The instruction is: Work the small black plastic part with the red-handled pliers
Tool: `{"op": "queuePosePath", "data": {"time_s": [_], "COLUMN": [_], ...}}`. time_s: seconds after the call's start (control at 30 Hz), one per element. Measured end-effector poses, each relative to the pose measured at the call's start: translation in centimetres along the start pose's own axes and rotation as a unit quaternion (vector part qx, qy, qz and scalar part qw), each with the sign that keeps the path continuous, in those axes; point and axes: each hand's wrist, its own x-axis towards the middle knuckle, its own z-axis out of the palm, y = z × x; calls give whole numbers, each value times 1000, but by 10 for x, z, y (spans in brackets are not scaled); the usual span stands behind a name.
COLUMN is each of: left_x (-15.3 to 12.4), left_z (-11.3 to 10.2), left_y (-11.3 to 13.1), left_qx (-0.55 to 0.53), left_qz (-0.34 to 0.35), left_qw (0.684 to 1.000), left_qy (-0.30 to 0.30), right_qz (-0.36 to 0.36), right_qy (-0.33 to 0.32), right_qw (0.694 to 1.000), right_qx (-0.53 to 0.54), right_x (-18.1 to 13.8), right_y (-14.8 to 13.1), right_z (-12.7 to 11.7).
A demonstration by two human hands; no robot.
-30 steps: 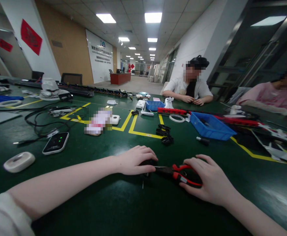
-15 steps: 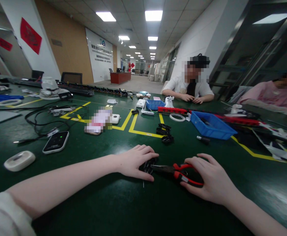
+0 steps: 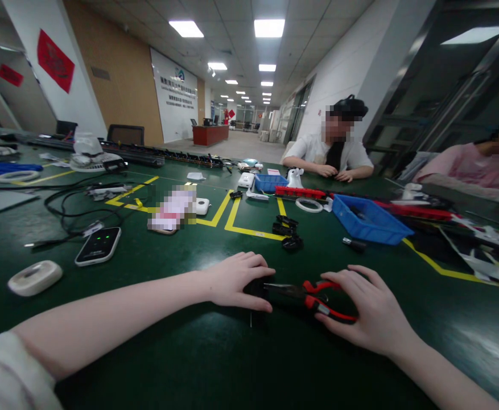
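My left hand (image 3: 243, 282) curls around a small black part (image 3: 256, 287) on the green table, thumb on the near side and fingers on the far side. The hand covers much of the part, so its kind cannot be made out. In my right hand (image 3: 364, 310) are long-nose pliers (image 3: 311, 296) with red and black handles. Their jaws point left and their tips reach the black part; whether they grip it is unclear. A thin pale pin-like piece (image 3: 251, 320) shows just below my left thumb. Several similar-looking black parts (image 3: 287, 230) lie farther up the table.
A blue bin (image 3: 371, 222) and a short black cylinder (image 3: 354, 244) stand to the right. Leftward are a phone (image 3: 170, 213), a white-edged device (image 3: 98, 246), a cream ring-shaped object (image 3: 34, 278) and black cables (image 3: 64, 208). Across the table sits a person (image 3: 332, 151); another (image 3: 471, 168) is at right.
The pliers and my right hand have shifted slightly right, with the handles a little wider apart. The black part looks turned or tilted under my left hand, which stays nearly in place.
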Motion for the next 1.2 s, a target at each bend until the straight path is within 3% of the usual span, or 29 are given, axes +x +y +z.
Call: {"op": "queuePosePath", "data": {"time_s": [0.37,1.2], "left_x": [0,-1], "left_z": [-2,-1], "left_y": [1,-1], "left_qx": [5,28], "left_qz": [4,12], "left_qw": [1000,999], "left_qy": [-6,-16], "right_qz": [33,-13], "right_qy": [10,1], "right_qw": [999,1000], "right_qx": [7,7], "right_x": [-3,1], "right_y": [7,0], "right_z": [0,-5]}}
